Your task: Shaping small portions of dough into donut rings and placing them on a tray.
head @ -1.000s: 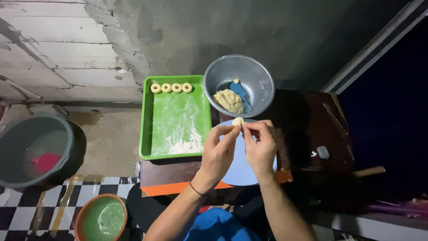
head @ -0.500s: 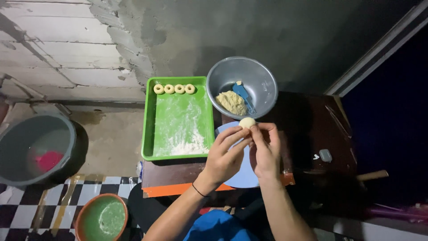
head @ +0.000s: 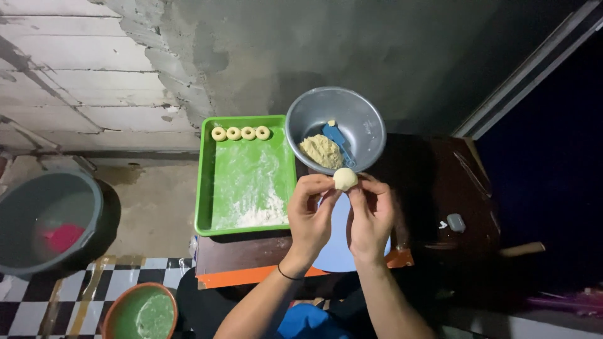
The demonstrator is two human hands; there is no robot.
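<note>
A small pale ball of dough point(head: 345, 179) sits pinched between the fingertips of both hands. My left hand point(head: 311, 216) grips it from the left and my right hand point(head: 370, 216) from the right, above a light blue round board point(head: 337, 248). Just beyond the ball is a grey metal bowl point(head: 361, 116) holding a lump of dough point(head: 321, 151) and a blue scraper point(head: 336, 139). To the left lies a green floured tray point(head: 207, 182) with several ring-shaped dough pieces point(head: 240, 133) lined along its far edge.
Everything rests on a small dark table with an orange front edge point(head: 245, 276). A large grey basin point(head: 47, 220) with something red inside stands on the floor at left. An orange-rimmed bowl point(head: 139, 311) sits on the checkered tiles. A rough wall rises behind.
Both hands have shifted slightly right and nearer, still working the dough ball between the fingertips. The ball looks rounder now.
</note>
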